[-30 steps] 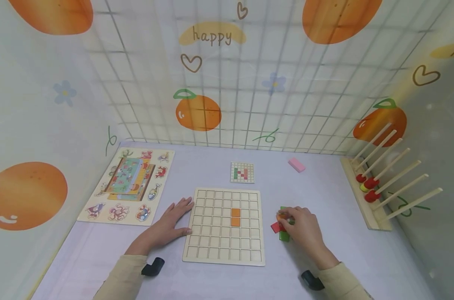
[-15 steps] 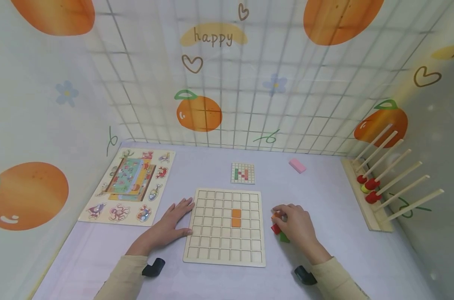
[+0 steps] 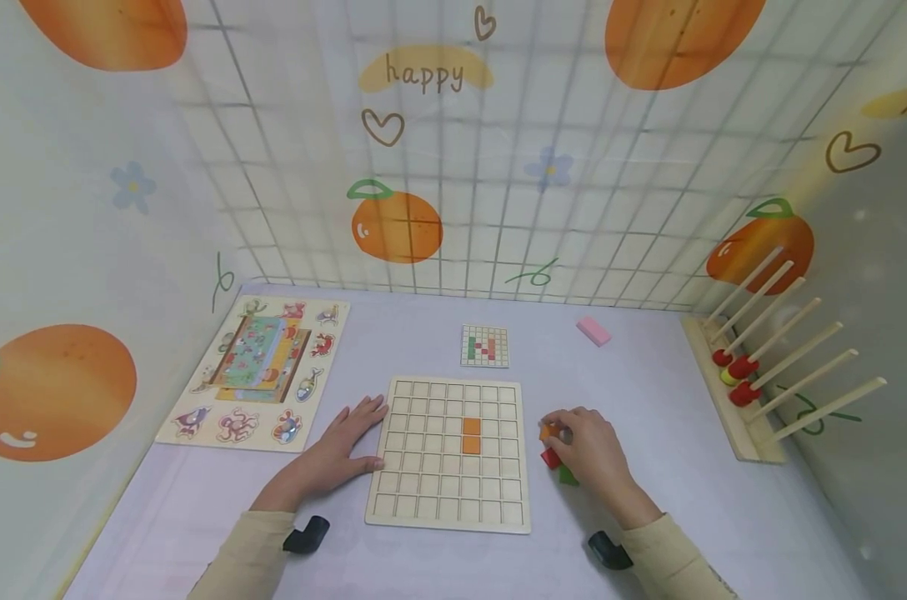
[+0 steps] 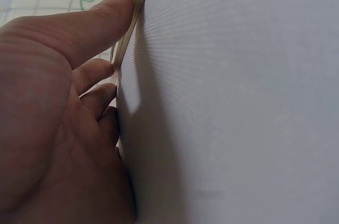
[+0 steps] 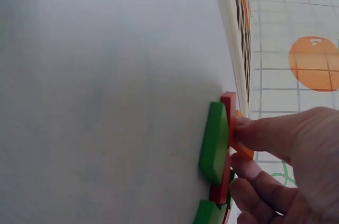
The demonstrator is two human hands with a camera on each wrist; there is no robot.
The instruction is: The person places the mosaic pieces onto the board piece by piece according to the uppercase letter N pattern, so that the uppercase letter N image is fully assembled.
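My right hand (image 3: 594,454) pinches a little orange block (image 5: 246,151) between thumb and finger. It is flat and bright orange, just to the right of the big board (image 3: 428,505). Red blocks (image 5: 219,189) and green blocks (image 5: 214,144) lie heaped close by my fingers. My left hand (image 3: 335,457) has its fingers spread and touches the board's left edge. The board is pale, with lots of squares; two orange pieces (image 3: 472,436) sit in it. Behind it is a small card (image 3: 486,346) with colored squares.
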